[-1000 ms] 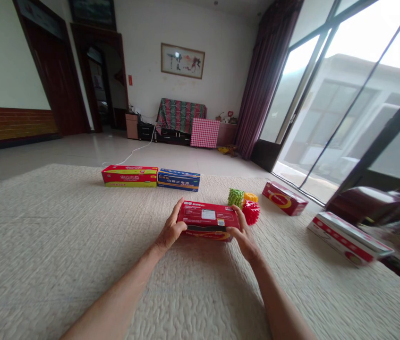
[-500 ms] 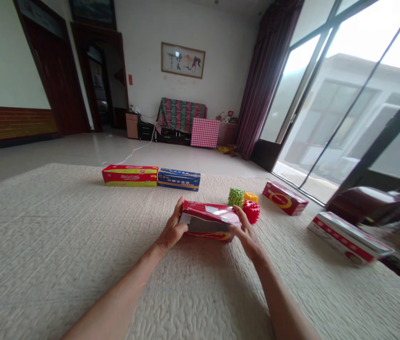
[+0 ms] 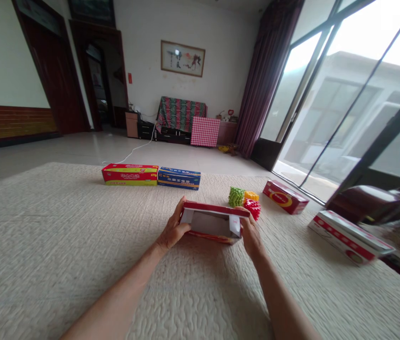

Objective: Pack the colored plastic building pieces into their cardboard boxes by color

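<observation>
Open box: red cardboard box with pale inner walls (image 3: 208,235), on the cream quilted mat (image 3: 79,259), mouth facing the wearer.
Lid: thin red lid panel (image 3: 215,207), raised, seen nearly edge-on; white end flap (image 3: 234,225) stands at the right end.
Left hand (image 3: 170,233): part closed on the box's left end, thumb at near side, fingers behind.
Right hand (image 3: 254,238): part closed on the right end, by the lid corner.
Contents: looks empty, but interior is dim.
Progress: opening is done, lid up, not folded shut; all three spiky pieces sit outside.
Spiky pieces: green (image 3: 236,197), yellow (image 3: 251,195) and red (image 3: 252,208), bunched, 2 o'clock from open box.
Red-and-lime box (image 3: 130,175): closed, 10 o'clock.
Blue carton (image 3: 179,180): closed, 11 o'clock, just beside red-and-lime box.
Dark red carton (image 3: 285,197): between 2 and 3 o'clock.
White-and-red carton (image 3: 349,237): 3 o'clock, well apart.
</observation>
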### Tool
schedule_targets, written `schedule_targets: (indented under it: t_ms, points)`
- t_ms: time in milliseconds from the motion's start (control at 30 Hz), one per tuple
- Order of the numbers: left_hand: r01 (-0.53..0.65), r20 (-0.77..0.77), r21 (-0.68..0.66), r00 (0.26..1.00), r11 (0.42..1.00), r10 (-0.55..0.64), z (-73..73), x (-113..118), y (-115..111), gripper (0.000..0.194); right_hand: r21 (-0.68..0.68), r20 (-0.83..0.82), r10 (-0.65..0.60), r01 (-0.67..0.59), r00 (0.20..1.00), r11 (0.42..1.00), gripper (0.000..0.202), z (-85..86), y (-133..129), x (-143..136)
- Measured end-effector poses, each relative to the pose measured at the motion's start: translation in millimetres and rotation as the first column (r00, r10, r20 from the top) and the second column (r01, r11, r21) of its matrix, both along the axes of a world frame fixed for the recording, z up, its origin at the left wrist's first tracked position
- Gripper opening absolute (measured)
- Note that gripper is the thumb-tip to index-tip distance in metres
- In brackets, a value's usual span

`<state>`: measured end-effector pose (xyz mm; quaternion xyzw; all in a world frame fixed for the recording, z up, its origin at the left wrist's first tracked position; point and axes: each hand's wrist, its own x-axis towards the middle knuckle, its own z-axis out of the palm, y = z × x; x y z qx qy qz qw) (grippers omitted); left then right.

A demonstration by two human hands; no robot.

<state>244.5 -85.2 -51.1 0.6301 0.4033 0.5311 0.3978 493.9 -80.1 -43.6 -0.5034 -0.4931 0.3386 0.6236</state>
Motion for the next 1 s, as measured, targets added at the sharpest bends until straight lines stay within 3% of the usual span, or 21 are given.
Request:
schedule_targets:
  t_ms: [133, 367, 533, 800, 1000]
  points:
    - [0.035, 0.059, -0.010, 0.998, 0.999, -0.034, -3.7, 2, 1, 0.087, -0.047, -0.156, -0.080, 0.073, 0.985, 0.996, 0.033, -1.7, 4, -1]
    - [0.131, 0.149, -0.013, 0.981, 0.991, -0.128, -3.8, 2, 0, 0.067, -0.076, -0.410, -0.067, 0.040, 0.909, 0.996, 0.033, -3.7, 10, -1]
    - [0.108, 0.104, -0.074, 0.990, 0.991, -0.100, 0.4, 3, -3, 0.055, -0.049, -0.427, -0.076, 0.061, 0.901, 0.997, 0.033, -2.4, 9, -1]
    - [0.068, 0.110, -0.041, 0.992, 0.997, -0.063, -2.2, 4, 1, 0.054, -0.061, -0.422, -0.102, 0.084, 0.901, 0.995, 0.026, -5.0, 11, -1]
    - [-0.140, 0.109, 0.031, 0.985, 0.990, 0.136, -3.7, 0, 7, 0.049, -0.106, -0.219, -0.050, 0.027, 0.974, 0.994, 0.049, 4.9, 4, -3]
